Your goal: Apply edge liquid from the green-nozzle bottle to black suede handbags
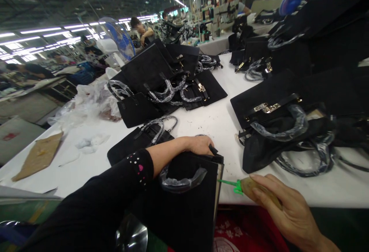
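A black handbag (184, 209) stands upright at the table's front edge, its plastic-wrapped handle (184, 181) hanging on the side facing me. My left hand (200, 145) reaches over its top and is closed on the upper far corner. A pale edge shows along the bag's open right side. In my right hand (288, 206) is an awl-like tool (256, 191) with a wooden handle and a thin green shaft. Its tip points left, at or very close to that pale edge; whether it touches, I cannot tell.
Black handbags (161, 75) are piled at the table's back, with more handbags (276, 117) at right. Clear plastic (89, 100) and a brown cardboard piece (40, 154) lie on the left of the white table (198, 123). Behind are a blue fan (119, 38) and a person (141, 33).
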Demonstrator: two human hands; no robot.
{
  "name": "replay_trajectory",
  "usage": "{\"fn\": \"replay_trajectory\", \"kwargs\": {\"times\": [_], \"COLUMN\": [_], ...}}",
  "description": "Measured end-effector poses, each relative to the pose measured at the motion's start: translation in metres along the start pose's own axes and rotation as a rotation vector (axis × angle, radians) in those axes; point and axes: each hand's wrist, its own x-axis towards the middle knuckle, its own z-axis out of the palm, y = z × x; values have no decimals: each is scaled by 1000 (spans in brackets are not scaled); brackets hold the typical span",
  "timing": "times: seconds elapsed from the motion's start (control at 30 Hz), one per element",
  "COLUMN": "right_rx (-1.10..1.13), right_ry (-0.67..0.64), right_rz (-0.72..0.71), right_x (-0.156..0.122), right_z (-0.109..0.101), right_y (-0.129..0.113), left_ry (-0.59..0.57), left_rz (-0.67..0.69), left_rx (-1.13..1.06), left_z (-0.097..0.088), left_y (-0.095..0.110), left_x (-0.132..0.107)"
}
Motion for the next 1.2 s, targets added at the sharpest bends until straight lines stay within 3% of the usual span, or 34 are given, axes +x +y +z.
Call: {"fn": "replay_trajectory", "kwargs": {"times": [0.17,0.3,0.47,0.6,0.73,0.87,1.0,1.13,1.2], "right_rx": [49,20,27,0,30,-2,26,9,9], "right_ry": [-85,3,-94,-19,-137,-44,-133,-69,-100], "right_rz": [-9,19,-56,-80,-102,-87,-87,-80,-93], "right_x": [-1,-3,-3,-1,-4,-8,-7,-6,-7], "right_z": [2,4,4,4,4,4,5,6,5], "right_y": [-1,0,-4,-10,-11,-7,-6,-8,-8], "left_ry": [3,3,8,20,16,20,28,25,20], "left_rz": [-6,0,7,5,8,8,9,17,22], "left_rx": [-13,-24,-28,-28,-44,-57,-64,-91,-100], "left_z": [-1,0,-1,-1,-1,-1,-2,-2,-2], "left_y": [1,-3,-4,-5,-9,-11,-10,-8,-7], "left_x": [-1,0,0,-1,0,1,-1,-3,-5]}}
